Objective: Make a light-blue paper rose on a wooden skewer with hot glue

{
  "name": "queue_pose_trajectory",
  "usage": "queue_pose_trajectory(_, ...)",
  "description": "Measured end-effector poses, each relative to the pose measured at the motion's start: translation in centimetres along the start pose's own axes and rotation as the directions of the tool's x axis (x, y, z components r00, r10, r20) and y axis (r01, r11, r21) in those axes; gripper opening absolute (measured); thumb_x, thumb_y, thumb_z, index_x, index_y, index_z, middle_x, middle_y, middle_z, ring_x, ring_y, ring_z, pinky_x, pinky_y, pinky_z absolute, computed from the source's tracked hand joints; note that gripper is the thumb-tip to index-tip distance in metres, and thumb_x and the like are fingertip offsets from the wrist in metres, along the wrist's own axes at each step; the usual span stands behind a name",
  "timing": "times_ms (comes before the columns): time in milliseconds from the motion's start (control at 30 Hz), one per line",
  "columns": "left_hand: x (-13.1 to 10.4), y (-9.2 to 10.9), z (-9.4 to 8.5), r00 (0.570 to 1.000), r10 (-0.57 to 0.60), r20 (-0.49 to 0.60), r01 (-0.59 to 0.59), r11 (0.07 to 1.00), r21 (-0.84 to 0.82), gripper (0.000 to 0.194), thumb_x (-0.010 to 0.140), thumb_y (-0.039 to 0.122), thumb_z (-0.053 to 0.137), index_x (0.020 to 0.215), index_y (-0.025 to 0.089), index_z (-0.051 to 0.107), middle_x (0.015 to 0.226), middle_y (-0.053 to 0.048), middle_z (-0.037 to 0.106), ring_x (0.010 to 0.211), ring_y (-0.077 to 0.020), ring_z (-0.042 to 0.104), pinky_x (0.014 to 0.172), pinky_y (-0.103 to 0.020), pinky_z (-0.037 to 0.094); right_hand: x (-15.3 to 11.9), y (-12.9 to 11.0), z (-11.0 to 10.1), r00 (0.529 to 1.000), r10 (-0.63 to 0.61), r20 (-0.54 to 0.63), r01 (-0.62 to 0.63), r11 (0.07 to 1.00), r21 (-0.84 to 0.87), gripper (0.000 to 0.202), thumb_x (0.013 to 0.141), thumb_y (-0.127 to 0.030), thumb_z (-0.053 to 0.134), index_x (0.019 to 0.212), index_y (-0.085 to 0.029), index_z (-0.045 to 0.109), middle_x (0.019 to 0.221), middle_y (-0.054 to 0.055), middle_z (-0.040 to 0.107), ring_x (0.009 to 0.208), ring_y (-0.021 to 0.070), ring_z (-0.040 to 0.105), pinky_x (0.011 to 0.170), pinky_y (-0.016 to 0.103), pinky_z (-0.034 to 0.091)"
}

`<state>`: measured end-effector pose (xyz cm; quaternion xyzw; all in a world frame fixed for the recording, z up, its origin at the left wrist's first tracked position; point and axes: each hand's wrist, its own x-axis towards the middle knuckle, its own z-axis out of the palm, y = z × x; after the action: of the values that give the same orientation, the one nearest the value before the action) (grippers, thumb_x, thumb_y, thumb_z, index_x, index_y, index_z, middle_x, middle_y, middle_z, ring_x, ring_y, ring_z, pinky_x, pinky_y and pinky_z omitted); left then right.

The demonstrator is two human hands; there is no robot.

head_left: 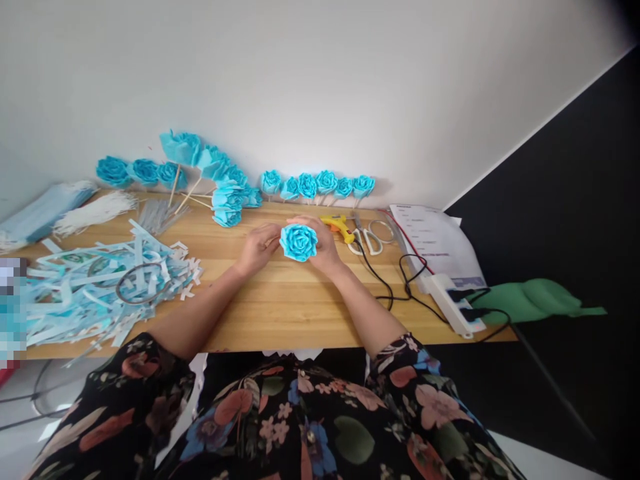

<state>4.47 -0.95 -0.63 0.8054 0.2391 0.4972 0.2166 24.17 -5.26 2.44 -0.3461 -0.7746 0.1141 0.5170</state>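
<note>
A bright blue crepe-like flower (299, 242) faces up toward me over the middle of the wooden table. My right hand (324, 241) is wrapped round it from behind and to the right, with part of the fingers hidden by the petals. At the flower's left edge is my left hand (261, 248), its fingers bent together; their tips reach behind the bloom, and whether they pinch a petal or the stem cannot be made out.
Blue flowers on sticks (227, 183) line the wall. Paper strips (115, 280) are heaped left. A yellow glue gun (339, 227), scissors (367, 241), black cables, printed sheets (433, 240) and a white power strip (453, 307) are on the right. A green object (540, 300) lies beyond.
</note>
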Motion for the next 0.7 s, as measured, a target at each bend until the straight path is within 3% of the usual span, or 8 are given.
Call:
queue_pose_trajectory(233,0.0,-0.4,0.0,0.999,-0.026,-0.019,0.025,0.999,-0.022,0.027,0.095,0.042,0.062,0.09,0.019,0.076,0.097,-0.012,0.078,0.09,-0.0267,0.073,0.082,-0.039,0.058,-0.1,0.3,0.0,0.997,-0.005,0.075,0.008,0.999,-0.039,0.036,0.098,-0.045,0.053,0.123,-0.026,0.071,0.126,0.008,0.073,0.123,0.0268,0.064,0.109,0.048,0.049)
queue_pose_trajectory(367,0.0,-0.8,-0.1,0.994,-0.067,-0.082,0.063,0.997,-0.04,0.027,0.093,0.043,0.065,0.088,0.018,0.076,0.095,-0.011,0.078,0.091,-0.0273,0.073,0.086,-0.04,0.058,0.3,-0.1,-0.8,0.992,0.026,0.126,-0.019,0.998,-0.053,0.06,0.093,-0.041,0.062,0.149,-0.026,0.049,0.146,0.01,0.061,0.139,0.0276,0.053,0.119,0.051,0.039)
queue_pose_trajectory(500,0.0,-1.0,-0.1,0.983,-0.137,-0.121,0.13,0.99,-0.062,0.026,0.089,0.042,0.067,0.095,0.019,0.077,0.101,-0.01,0.079,0.099,-0.029,0.073,0.091,-0.042,0.057,0.5,-0.9,-1.4,0.983,0.004,0.182,-0.005,1.0,0.008,0.086,0.087,-0.044,0.072,0.16,-0.026,0.03,0.159,0.012,0.046,0.152,0.0289,0.037,0.124,0.052,0.032)
queue_pose_trajectory(600,0.1,-0.8,-0.1,0.988,-0.121,-0.094,0.116,0.991,-0.061,0.023,0.087,0.038,0.066,0.094,0.019,0.077,0.1,-0.011,0.079,0.096,-0.0287,0.073,0.09,-0.042,0.056,0.6,-1.5,-1.4,0.981,-0.01,0.194,0.001,0.999,0.044,0.096,0.084,-0.045,0.076,0.162,-0.028,0.023,0.162,0.012,0.042,0.153,0.0295,0.034,0.124,0.054,0.032)
queue_pose_trajectory(700,0.1,-0.6,-0.2,0.992,-0.118,-0.041,0.116,0.992,-0.042,0.021,0.085,0.037,0.068,0.092,0.02,0.077,0.094,-0.009,0.079,0.088,-0.0274,0.073,0.083,-0.04,0.057,0.7,-2.2,-1.4,0.979,-0.011,0.203,0.007,1.0,0.025,0.091,0.084,-0.04,0.076,0.16,-0.03,0.027,0.159,0.01,0.046,0.152,0.0299,0.036,0.124,0.056,0.033)
